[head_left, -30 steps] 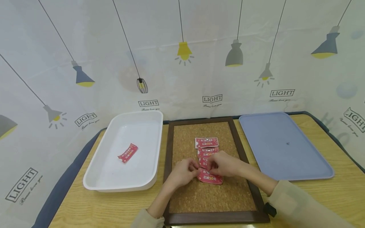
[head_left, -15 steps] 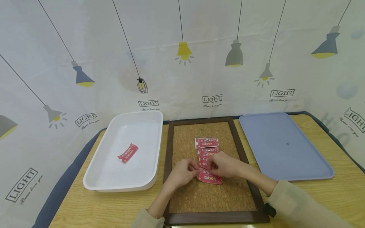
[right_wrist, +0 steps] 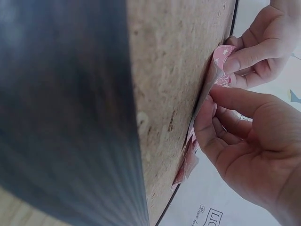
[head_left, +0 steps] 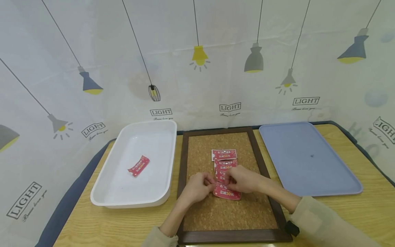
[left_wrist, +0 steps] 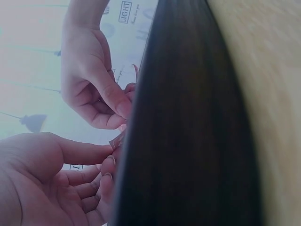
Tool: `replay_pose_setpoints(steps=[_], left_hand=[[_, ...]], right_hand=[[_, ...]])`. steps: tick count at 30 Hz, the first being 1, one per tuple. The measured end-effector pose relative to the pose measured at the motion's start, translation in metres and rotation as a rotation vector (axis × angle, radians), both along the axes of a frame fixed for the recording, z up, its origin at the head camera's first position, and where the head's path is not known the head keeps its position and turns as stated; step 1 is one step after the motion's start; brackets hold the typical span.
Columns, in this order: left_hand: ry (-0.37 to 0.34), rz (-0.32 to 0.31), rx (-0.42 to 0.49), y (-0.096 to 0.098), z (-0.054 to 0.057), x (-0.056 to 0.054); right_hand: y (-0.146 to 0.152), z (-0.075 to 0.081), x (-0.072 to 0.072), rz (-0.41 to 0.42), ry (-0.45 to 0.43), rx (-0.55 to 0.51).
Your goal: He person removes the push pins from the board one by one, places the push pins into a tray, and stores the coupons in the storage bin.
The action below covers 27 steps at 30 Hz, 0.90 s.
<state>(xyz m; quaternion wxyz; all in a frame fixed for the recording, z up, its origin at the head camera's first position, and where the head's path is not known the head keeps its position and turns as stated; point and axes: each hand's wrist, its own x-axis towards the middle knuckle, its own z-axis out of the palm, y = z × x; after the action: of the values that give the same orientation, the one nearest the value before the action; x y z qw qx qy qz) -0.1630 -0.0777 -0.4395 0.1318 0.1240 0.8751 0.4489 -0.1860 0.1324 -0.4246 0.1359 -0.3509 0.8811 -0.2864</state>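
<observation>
Several red paper coupons run down the middle of a cork board [head_left: 247, 211]. My left hand [head_left: 198, 187] pinches the left end of the lowest coupon [head_left: 227, 193] between thumb and index finger. In the right wrist view that end of the paper curls up under the left thumb [right_wrist: 241, 60]. My right hand [head_left: 247, 179] has its thumb and index fingertips together at the lowest coupon's upper edge, pinching there; whether something small is between them is hidden. This hand partly covers the coupon [head_left: 220, 175] just above. A small shiny spot shows on each of the upper two coupons [head_left: 218, 155].
To the left stands a white tray [head_left: 103, 192] with one slightly curled coupon [head_left: 139, 166] in it. A flat blue tray [head_left: 308, 161] lies to the right. The board's dark wooden frame [head_left: 234, 236] rises around the cork. Behind the table hangs a lamp-printed cloth [head_left: 172, 41].
Both hands stay almost where they were on the lowest coupon. The whole head view has shifted very slightly.
</observation>
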Motion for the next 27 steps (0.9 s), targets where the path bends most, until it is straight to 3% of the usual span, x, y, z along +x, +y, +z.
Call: replay_pose_setpoints(steps=[17,27], left_hand=[[-0.011,-0.021,0.054,-0.006,0.001,-0.001],[0.022,-0.015,0.021,-0.016,0.015,0.001]], right_hand=[[0.006,0.01,0.0,-0.001,-0.045,-0.056],[0.012,0.019,0.002,-0.053,-0.047,-0.149]])
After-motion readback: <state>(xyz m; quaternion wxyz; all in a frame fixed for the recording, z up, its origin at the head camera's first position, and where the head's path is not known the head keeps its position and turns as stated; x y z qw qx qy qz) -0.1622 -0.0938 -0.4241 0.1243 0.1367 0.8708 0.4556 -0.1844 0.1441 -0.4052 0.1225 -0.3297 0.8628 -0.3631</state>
